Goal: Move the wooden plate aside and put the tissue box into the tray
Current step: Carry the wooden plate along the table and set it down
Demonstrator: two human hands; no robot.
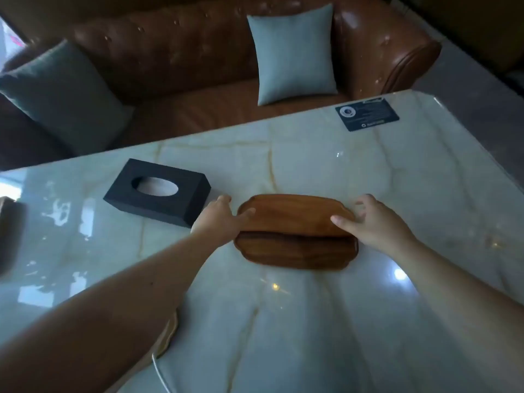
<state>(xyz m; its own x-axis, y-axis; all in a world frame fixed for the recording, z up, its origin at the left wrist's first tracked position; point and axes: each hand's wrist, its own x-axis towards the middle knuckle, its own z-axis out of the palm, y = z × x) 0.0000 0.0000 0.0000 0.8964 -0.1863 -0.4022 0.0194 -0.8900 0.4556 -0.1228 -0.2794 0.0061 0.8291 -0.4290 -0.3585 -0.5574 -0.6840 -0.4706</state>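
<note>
A scalloped wooden plate (292, 215) is held by its two ends, its far edge tilted up. My left hand (219, 219) grips the left end with the thumb on top. My right hand (371, 222) grips the right end, thumb on the plate and fingers curled over the far rim. Directly under its near edge lies a darker wooden tray (295, 252) of the same outline, flat on the marble table (312, 321). The black tissue box (157, 191) with an oval opening stands on the table left of my left hand, apart from it.
A dark card (367, 114) lies at the table's far right. A dark object (8, 231) sits at the left edge. Another wooden rim (168, 333) and a white cable (158, 370) show under my left forearm. A brown leather sofa (198, 58) with cushions stands beyond the table.
</note>
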